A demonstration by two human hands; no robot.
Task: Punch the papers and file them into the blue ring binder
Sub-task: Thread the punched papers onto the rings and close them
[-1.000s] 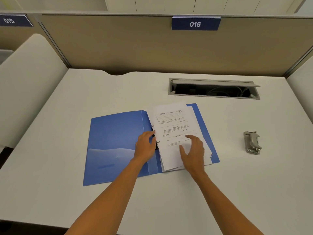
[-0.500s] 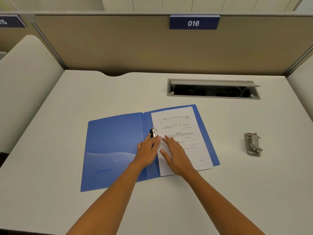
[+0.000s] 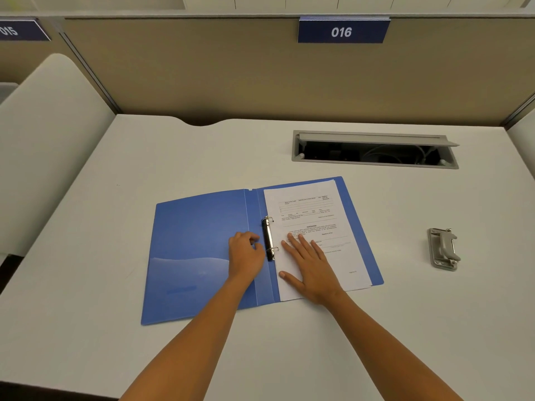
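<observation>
Papers [image 3: 315, 224] lie under right hand [image 3: 311, 267], fingers [image 3: 298, 241] beside rings [image 3: 269, 237].

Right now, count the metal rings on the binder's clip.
2. The far ring stands at the top end of the clip, the near ring at its bottom end, between the left hand and right hand. None looks hidden.

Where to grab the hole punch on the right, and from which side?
Grip the hole punch across its long sides, coming straight down from above. It lies flat on the desk, handle up, long axis running away from the person, with open desk around it. The right hand is nearest.
</observation>
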